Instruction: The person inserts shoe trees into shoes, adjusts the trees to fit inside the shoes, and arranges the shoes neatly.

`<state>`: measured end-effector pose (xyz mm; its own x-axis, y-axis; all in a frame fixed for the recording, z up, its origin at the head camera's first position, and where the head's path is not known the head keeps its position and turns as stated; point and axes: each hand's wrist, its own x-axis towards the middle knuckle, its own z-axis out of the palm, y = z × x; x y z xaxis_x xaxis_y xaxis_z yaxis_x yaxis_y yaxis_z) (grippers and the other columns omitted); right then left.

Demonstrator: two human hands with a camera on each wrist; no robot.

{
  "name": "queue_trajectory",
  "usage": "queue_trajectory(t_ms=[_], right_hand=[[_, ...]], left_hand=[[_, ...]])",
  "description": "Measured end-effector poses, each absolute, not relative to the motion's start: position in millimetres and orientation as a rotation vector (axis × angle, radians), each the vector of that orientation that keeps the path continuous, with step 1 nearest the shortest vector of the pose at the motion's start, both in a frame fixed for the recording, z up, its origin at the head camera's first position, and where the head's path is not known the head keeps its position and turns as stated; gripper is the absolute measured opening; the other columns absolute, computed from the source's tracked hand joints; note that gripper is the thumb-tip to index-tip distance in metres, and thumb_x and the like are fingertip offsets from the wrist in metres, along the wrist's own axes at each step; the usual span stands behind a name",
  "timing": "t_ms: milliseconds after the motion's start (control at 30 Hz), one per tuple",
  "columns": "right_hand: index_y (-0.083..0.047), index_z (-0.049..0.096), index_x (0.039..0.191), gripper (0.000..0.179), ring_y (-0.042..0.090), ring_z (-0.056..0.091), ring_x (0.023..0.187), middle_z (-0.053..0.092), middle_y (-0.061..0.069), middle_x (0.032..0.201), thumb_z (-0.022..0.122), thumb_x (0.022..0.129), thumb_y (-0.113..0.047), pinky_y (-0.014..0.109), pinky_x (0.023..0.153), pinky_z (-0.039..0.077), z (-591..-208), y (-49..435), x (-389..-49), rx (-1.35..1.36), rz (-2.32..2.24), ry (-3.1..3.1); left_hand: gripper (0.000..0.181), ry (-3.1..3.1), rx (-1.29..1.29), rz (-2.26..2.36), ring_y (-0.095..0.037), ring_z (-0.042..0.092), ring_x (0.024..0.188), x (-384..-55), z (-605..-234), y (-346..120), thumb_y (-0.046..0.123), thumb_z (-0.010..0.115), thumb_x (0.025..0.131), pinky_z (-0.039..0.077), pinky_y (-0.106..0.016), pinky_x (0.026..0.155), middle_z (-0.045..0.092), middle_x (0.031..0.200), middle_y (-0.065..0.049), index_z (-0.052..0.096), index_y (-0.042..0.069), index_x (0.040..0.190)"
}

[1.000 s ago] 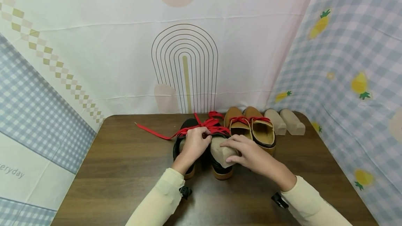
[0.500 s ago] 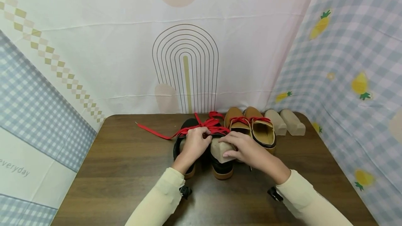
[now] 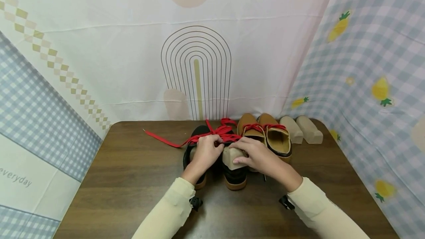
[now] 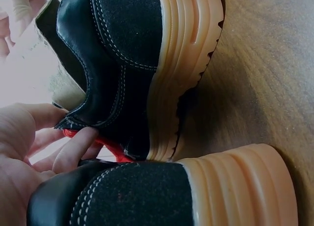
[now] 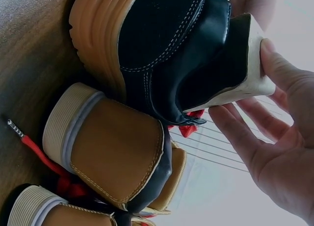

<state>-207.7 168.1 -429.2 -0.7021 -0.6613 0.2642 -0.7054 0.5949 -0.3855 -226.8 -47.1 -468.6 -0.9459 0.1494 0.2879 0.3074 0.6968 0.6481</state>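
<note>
Two black shoes with tan soles and red laces stand side by side, heels toward me. Out of the opening of the right black shoe (image 3: 235, 183) sticks a beige moulded shoe insert (image 3: 231, 159), tilted upward at the heel end. My right hand (image 3: 258, 156) grips that insert, thumb on its end face and fingers along its side, as the right wrist view shows. My left hand (image 3: 208, 151) pinches the collar edge of the same shoe by the laces. The left black shoe (image 4: 137, 194) lies beneath my left hand, with a bit of beige inside.
Tan shoes (image 3: 247, 121) with red laces stand just right of the black pair. Beyond them, two beige shoe inserts (image 3: 308, 130) lie at the table's back right corner. One loose red lace (image 3: 162, 139) trails left across the wooden table (image 3: 126, 180). Patterned cloth hangs behind.
My right hand has moved forward and slightly left, and the shoe insert has gone deeper into the right black shoe. My left hand has stayed at the collar.
</note>
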Motion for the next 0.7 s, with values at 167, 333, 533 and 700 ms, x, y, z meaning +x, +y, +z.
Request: queue_trajectory(t_ms=[167, 333, 533, 700], right_hand=[[-0.010, 0.073, 0.124, 0.045, 0.016, 0.068, 0.102, 0.070, 0.003, 0.113, 0.083, 0.085, -0.030, 0.037, 0.087, 0.058, -432.7, 166.3, -211.3, 1.169, 0.737, -2.680], [-0.008, 0.072, 0.124, 0.046, 0.019, 0.069, 0.102, 0.070, 0.005, 0.113, 0.084, 0.084, -0.029, 0.039, 0.087, 0.058, -437.1, 164.0, -213.0, 1.147, 0.725, -2.680], [-0.008, 0.073, 0.122, 0.046, 0.020, 0.068, 0.101, 0.069, 0.006, 0.113, 0.084, 0.084, -0.031, 0.041, 0.087, 0.057, -443.3, 161.4, -214.1, 1.118, 0.679, -2.677], [-0.008, 0.073, 0.122, 0.047, 0.020, 0.067, 0.097, 0.069, 0.007, 0.113, 0.084, 0.082, -0.031, 0.041, 0.084, 0.056, -449.4, 159.9, -215.6, 1.098, 0.663, -2.640]], left_hand=[[0.006, -2.697, -0.362, -1.086, -0.022, 0.072, 0.086, -227.7, -468.1, -47.2, 0.007, 0.076, 0.088, 0.056, -0.045, 0.082, 0.077, 0.087, -0.004, 0.076, 0.013, 0.087], [0.006, -2.695, -0.372, -1.068, -0.021, 0.072, 0.086, -227.8, -468.3, -47.0, 0.007, 0.075, 0.088, 0.057, -0.043, 0.080, 0.077, 0.087, -0.003, 0.077, 0.013, 0.087], [0.005, -2.691, -0.379, -1.060, -0.021, 0.073, 0.086, -226.8, -468.7, -47.3, 0.008, 0.076, 0.088, 0.058, -0.041, 0.079, 0.077, 0.087, -0.003, 0.077, 0.012, 0.087], [0.005, -2.695, -0.377, -1.064, -0.021, 0.072, 0.086, -226.9, -469.2, -47.8, 0.008, 0.075, 0.088, 0.058, -0.041, 0.078, 0.077, 0.088, -0.003, 0.077, 0.012, 0.088]])
